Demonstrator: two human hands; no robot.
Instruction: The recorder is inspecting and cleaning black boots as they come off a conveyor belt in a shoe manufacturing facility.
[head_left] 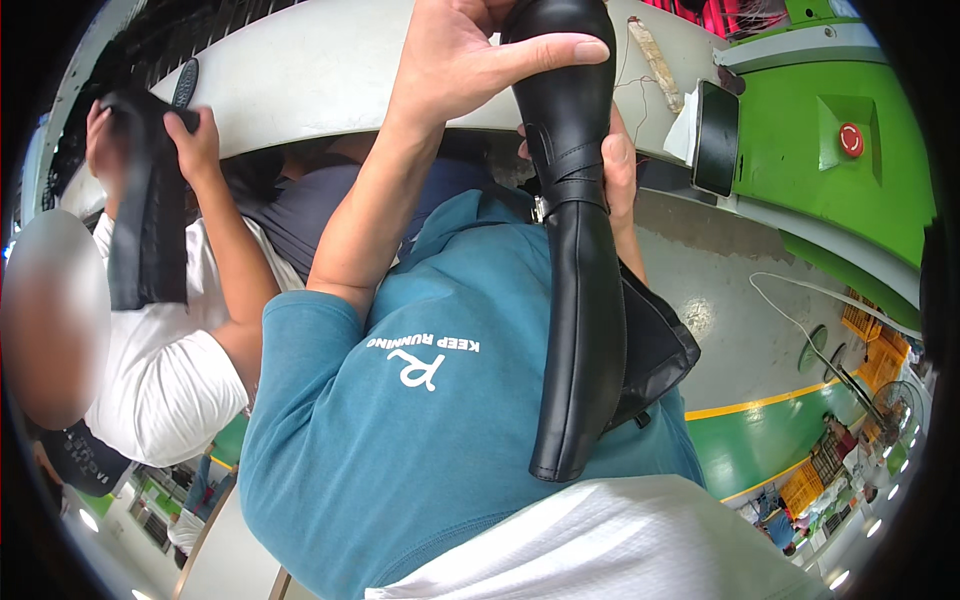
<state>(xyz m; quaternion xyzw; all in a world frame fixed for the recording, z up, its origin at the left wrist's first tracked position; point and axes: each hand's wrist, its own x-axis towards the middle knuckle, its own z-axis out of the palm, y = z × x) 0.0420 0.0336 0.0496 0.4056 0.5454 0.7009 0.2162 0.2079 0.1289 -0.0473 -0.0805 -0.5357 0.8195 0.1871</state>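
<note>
A tall black leather boot (580,320) stretches up the middle of the head view, its foot at the top and its shaft against my teal shirt. Straps with a small buckle cross its ankle. My left hand (480,55) grips the foot, thumb laid across the leather and fingers partly hidden. Behind the ankle, my right hand (618,175) curls round the boot, with fingertips showing at both edges. Another black leather piece (660,350) sticks out right of the shaft; I cannot tell whether it belongs to the same boot.
A white worktable (300,95) curves along the top, bearing a pale stick (655,65) with thread. To the right are a dark-screened device (716,138) and a green machine (800,130) with a red button. At left, a co-worker in white handles another black boot (150,210).
</note>
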